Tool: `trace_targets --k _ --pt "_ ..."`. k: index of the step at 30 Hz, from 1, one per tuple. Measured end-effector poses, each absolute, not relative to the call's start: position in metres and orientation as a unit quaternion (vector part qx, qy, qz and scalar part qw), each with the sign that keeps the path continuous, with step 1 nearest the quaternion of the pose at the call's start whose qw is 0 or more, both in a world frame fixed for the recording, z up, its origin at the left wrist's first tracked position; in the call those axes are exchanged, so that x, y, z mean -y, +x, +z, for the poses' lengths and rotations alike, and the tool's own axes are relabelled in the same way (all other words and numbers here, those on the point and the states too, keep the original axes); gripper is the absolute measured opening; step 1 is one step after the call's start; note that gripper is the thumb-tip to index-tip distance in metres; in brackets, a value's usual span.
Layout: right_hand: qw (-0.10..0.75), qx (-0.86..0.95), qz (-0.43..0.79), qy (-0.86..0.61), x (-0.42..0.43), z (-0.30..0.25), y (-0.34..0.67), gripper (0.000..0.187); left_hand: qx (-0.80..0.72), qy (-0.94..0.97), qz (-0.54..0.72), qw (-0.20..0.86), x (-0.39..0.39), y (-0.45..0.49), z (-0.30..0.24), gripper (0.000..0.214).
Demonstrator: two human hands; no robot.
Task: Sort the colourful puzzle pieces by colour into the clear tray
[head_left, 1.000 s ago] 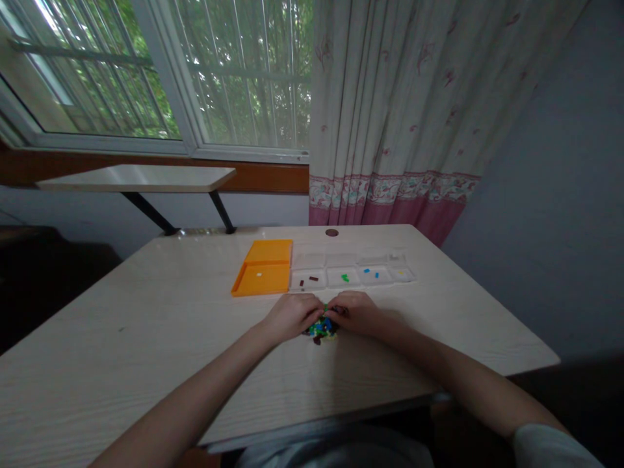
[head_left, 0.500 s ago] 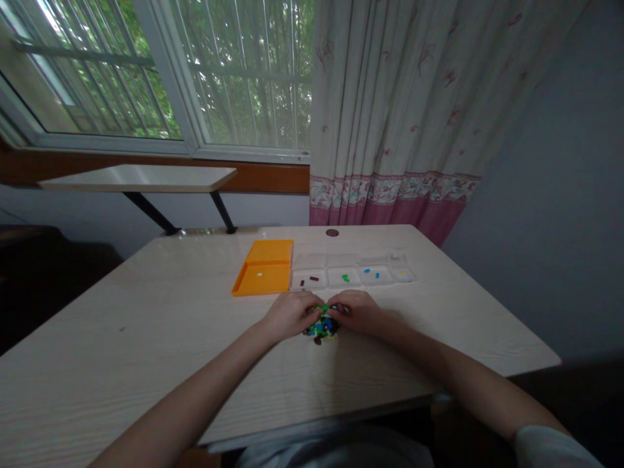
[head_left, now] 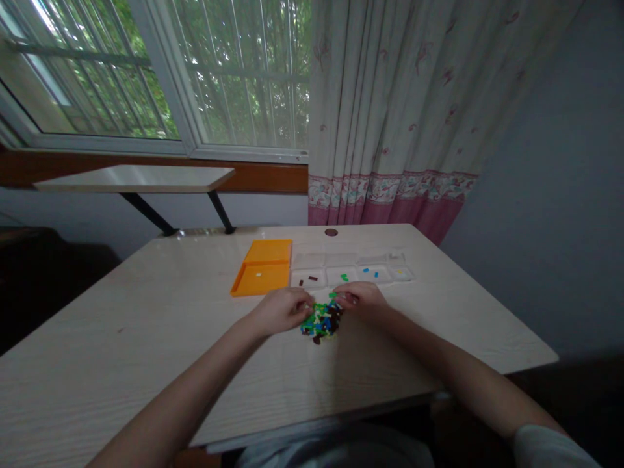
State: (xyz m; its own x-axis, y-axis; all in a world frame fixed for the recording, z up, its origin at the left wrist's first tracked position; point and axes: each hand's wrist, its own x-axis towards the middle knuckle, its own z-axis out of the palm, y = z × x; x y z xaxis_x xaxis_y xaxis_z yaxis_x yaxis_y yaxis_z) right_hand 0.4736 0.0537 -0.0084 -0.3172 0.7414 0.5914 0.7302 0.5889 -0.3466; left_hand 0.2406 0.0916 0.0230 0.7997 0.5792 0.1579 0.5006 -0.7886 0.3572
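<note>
A heap of small building bricks (head_left: 322, 321) in green, blue, brown, white and yellow lies on the table between my hands. At its left edge, my left hand (head_left: 285, 309) has its fingers curled together, and whatever they may hold is hidden. My right hand (head_left: 363, 301) is just above the heap's right side, pinching a small green brick (head_left: 333, 295) at its fingertips. Beyond the hands are clear plastic trays (head_left: 325, 283) with brown bricks (head_left: 312, 278), green bricks (head_left: 344, 277), blue bricks (head_left: 366, 270) and a yellow piece (head_left: 400, 272) in separate compartments.
Left of the clear trays, an orange open box (head_left: 267, 250) holds one small white brick (head_left: 259, 274). A raised shelf (head_left: 141, 175) stands on dark legs at the table's back left. Behind the table (head_left: 170, 338) hang a curtain (head_left: 390, 130) and a barred window.
My hands have moved apart, uncovering more of the heap. My right hand has risen slightly away from it, and a green brick now shows at its fingertips.
</note>
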Motion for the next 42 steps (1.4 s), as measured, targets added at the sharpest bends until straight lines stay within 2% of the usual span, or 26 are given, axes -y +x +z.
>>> trace_targets --k 10,22,30,34,42 --pt "0.450 0.740 -0.074 -0.495 -0.055 0.009 0.504 0.026 -0.259 0.938 0.028 0.228 -0.089 0.231 0.029 0.018" --pt "0.471 0.749 -0.140 -0.444 -0.055 0.012 0.502 0.019 -0.270 0.934 0.022 0.233 -0.088 0.238 0.028 0.016" --pt "0.480 0.744 -0.138 -0.445 -0.055 0.010 0.504 0.018 -0.272 0.940 0.020 0.204 -0.092 0.233 0.024 0.017" --pt "0.467 0.743 -0.113 -0.466 -0.057 0.010 0.504 0.019 -0.273 0.940 0.010 0.202 -0.093 0.231 0.025 0.017" --pt "0.350 0.701 0.019 -0.621 -0.070 -0.001 0.509 0.024 -0.267 0.939 0.008 0.219 -0.095 0.227 0.025 0.013"
